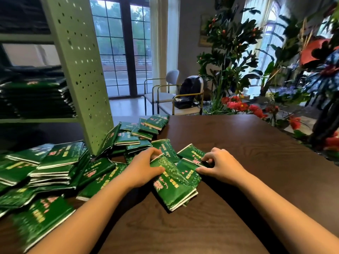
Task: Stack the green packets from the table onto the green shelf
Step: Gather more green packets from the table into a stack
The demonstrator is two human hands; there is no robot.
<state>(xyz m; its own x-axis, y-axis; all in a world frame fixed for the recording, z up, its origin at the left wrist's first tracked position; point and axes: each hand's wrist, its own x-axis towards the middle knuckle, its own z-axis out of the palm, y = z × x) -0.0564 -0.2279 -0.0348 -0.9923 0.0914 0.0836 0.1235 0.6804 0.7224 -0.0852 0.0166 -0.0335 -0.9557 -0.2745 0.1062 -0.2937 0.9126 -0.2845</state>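
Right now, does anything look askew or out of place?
Yes: one packet stands tilted on edge against the shelf's side panel instead of lying flat. The other table packets lie in a loose, overlapping heap. Nothing looks torn.

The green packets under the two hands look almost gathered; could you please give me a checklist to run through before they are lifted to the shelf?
1. Left hand on the small pile of green foil packets: ok.
2. Right hand on the loose green packet beside it: ok.
3. Pile edges squared: not ok, packets fan out.
4. Room on the pale green perforated metal shelf above the stacked packets: ok.
5. Pile's grip secure underneath: cannot tell.
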